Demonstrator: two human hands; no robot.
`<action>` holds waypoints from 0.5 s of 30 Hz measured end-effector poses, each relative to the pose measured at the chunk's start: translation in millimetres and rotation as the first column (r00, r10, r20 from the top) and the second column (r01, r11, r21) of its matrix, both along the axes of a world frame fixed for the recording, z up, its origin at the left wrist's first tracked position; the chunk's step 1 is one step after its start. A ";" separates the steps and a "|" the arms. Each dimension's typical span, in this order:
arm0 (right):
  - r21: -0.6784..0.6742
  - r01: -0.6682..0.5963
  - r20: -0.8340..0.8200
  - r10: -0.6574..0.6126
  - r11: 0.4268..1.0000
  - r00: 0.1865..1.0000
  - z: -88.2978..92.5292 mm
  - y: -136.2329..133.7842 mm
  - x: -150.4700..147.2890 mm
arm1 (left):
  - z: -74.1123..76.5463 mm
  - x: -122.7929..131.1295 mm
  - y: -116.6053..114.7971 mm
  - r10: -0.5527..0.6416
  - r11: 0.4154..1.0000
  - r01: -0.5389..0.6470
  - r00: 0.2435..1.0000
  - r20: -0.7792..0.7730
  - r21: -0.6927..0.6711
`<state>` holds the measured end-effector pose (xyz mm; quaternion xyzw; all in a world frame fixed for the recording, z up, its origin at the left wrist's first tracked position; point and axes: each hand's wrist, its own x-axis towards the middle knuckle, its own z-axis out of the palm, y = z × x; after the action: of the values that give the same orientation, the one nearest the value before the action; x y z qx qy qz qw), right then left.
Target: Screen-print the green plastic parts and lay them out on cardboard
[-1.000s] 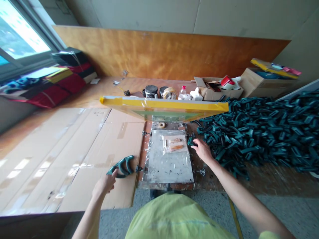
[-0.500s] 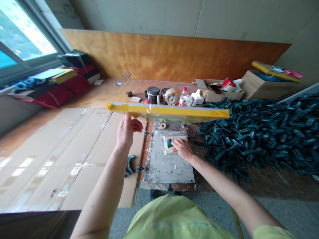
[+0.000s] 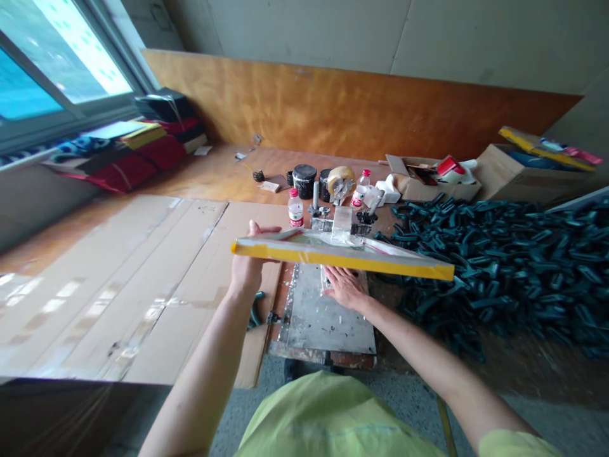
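Note:
My left hand [image 3: 248, 260] is closed on the left end of a screen printing frame [image 3: 342, 259], whose near edge is wrapped in yellow tape. The frame is raised and tilted above a grey metal plate [image 3: 328, 324]. Beneath its near edge, my right hand [image 3: 346, 289] lies with fingers stretched out over a small pale fixture [image 3: 325, 279] on the plate. The fingers and the frame hide most of that fixture, and I cannot make out the green part there. A curved dark green plastic part [image 3: 257, 310] lies on the cardboard left of the plate.
A large heap of dark green plastic parts [image 3: 504, 273] covers the right of the table. Flattened cardboard [image 3: 118, 285] lies on the left. Behind the frame stand a clamp [image 3: 367, 219], a bottle [image 3: 295, 209], a black tub [image 3: 304, 181], a tape roll [image 3: 340, 181] and an open carton [image 3: 435, 189].
My left hand has brought the frame's near edge down, towards me. The clamp and bottle behind it now show. My right hand stays at the fixture, where the green part is now hidden.

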<state>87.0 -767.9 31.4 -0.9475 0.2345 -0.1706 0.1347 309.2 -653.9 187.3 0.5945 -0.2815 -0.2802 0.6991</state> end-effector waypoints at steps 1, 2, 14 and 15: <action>-0.029 -0.072 -0.038 0.071 0.997 0.997 -1.2 2.8 -2.1 | 3.7 -0.1 -4.5 0.007 1.000 -0.007 1.000 -0.014 -0.003; -0.041 -0.153 -0.068 0.150 0.987 0.986 -1.8 5.2 -6.5 | 6.5 -0.4 -7.8 0.009 1.000 -0.009 0.999 -0.033 -0.001; 0.149 -0.163 -0.067 0.174 0.975 0.982 8.8 2.7 4.8 | 1.5 -1.3 -10.8 0.022 1.000 -0.022 0.999 -0.033 -0.004; 0.197 -0.154 -0.066 0.169 0.968 0.983 9.0 2.5 -1.4 | -0.7 -1.6 -8.5 0.022 1.000 -0.023 1.000 -0.018 -0.014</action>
<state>85.5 -765.4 40.3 -0.9523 0.1771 -0.0968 0.2289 307.7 -662.4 186.6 0.5902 -0.2704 -0.2756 0.7089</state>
